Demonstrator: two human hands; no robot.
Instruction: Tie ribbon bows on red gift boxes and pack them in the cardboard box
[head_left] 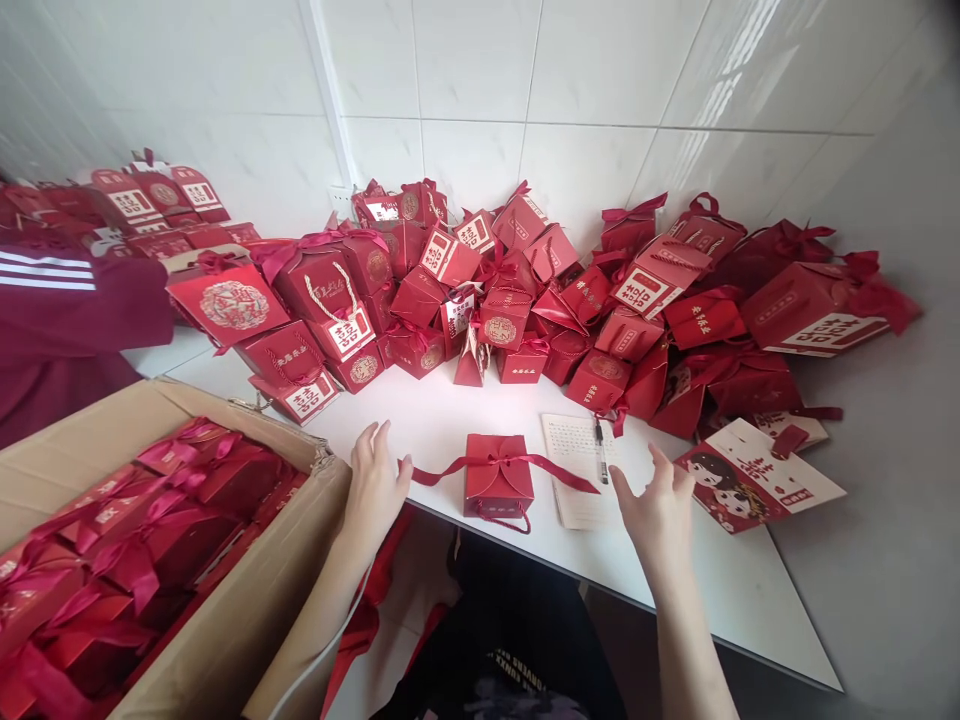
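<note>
A small red gift box point(491, 490) stands near the front edge of the white table, between my two hands. A dark red ribbon point(555, 470) is knotted once across its top, its two tails stretched out left and right. My left hand point(375, 480) hovers left of the box, beside the left tail, with fingers apart and nothing in them. To the right, my right hand point(660, 505) is held with thumb and fingers spread, also holding nothing. A black pen point(601, 450) lies on a written notepad point(574, 440) between the box and my right hand.
A cardboard carton point(247, 560) full of ribboned red boxes stands at the left. Along the wall lies a heap of red gift boxes point(506, 320). A printed card point(757, 475) rests at the right. Another person's maroon sleeve point(75, 300) shows at far left.
</note>
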